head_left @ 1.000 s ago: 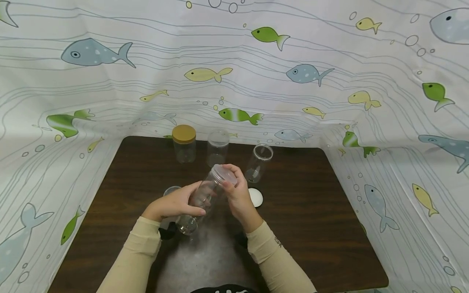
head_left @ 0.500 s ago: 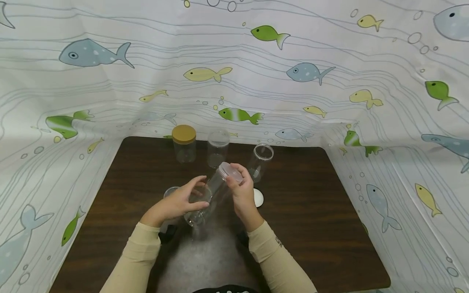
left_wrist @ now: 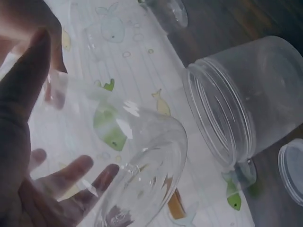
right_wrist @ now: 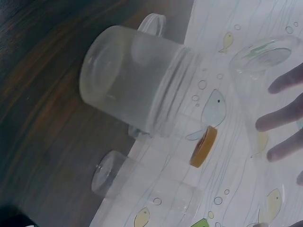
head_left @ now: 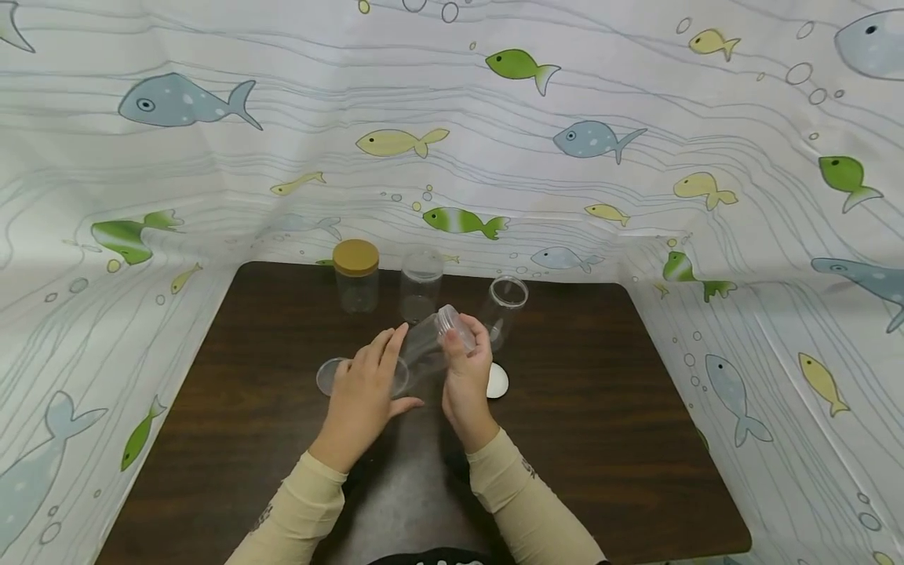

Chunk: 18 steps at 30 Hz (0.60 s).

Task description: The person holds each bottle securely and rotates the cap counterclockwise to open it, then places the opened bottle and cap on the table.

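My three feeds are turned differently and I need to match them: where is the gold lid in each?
Head: gold lid, left of centre, just above mid-height.
Left wrist: gold lid, apparently, only a sliver near the bottom, right of centre.
Right wrist: gold lid, right of centre, below mid-height.
Shared landmark: held clear jar; left of it in the right wrist view.

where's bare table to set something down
Bare table: right of the white disc to the right edge, and between the left edge and left sleeve. Crowded: back, around the gold-lidded jar, and middle, where the right hand holds a tilted jar.
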{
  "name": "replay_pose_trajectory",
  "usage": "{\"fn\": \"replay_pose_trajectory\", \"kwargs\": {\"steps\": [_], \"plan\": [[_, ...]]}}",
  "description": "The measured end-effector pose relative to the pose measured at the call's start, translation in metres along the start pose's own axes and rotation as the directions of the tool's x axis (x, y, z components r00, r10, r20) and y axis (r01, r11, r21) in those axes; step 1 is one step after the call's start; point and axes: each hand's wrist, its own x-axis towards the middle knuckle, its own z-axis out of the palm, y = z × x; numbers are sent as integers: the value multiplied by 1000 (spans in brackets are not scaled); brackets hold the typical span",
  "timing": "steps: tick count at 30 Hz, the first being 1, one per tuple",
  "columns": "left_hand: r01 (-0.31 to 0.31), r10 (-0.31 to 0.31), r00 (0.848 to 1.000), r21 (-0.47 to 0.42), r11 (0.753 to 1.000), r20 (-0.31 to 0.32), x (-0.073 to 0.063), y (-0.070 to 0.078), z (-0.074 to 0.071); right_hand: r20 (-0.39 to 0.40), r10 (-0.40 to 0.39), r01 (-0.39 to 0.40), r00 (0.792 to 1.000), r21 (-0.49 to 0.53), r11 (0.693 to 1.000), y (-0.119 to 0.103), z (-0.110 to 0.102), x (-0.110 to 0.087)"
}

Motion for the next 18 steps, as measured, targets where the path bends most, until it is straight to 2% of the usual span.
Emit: {"fn": "replay_pose_trajectory", "kwargs": {"steps": [5,9,14,18], "plan": [[26,-26,1000,8,1000,6,1,1,-1,1,-1,1,1000,-3,1000,-2,2,-3],[36,-35,998,-21,999,45,3,-3,-4,18,9,-9,1000,-14,1000,-3,1,-5],[15,4,992,-158,987,125,4,-7,-8,63,29,-29,998,-3,1000,-4,-2,-4],[45,18,974,-274,961,225,6,-10,-12,102,42,-42,994,-3,999,-5,-4,-3]]}}
